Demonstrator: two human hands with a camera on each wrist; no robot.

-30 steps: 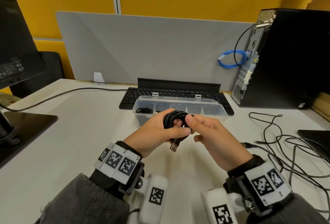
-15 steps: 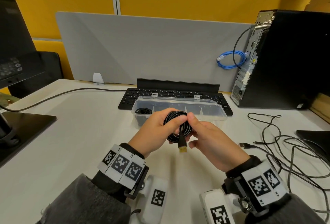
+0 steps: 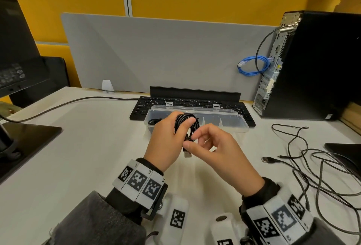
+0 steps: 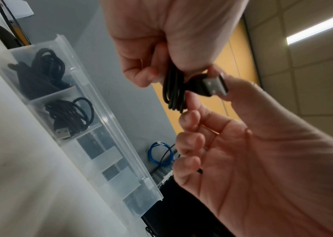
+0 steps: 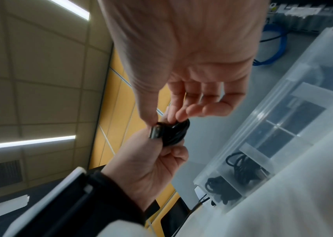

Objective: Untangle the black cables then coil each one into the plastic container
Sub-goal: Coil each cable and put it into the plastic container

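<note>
My left hand (image 3: 166,141) grips a coiled black cable (image 3: 186,122) just in front of the clear plastic container (image 3: 224,125). The coil's USB plug (image 3: 188,154) hangs below it. My right hand (image 3: 211,147) pinches the cable by that plug with thumb and forefinger, its other fingers loosely curled. In the left wrist view the plug (image 4: 215,84) lies against the right thumb beside the coil (image 4: 173,89). The right wrist view shows the same pinch at the plug (image 5: 155,132). Two coiled cables (image 4: 47,67) (image 4: 70,113) lie in the container's left compartments.
A tangle of loose black cables (image 3: 312,166) spreads over the desk at the right. A black keyboard (image 3: 144,106) sits behind the container, a PC tower (image 3: 312,69) at the back right, and a monitor base (image 3: 25,139) at the left.
The coil has stayed in my left hand. My right hand has shifted its pinch down to the plug end, and its other fingers have spread out.
</note>
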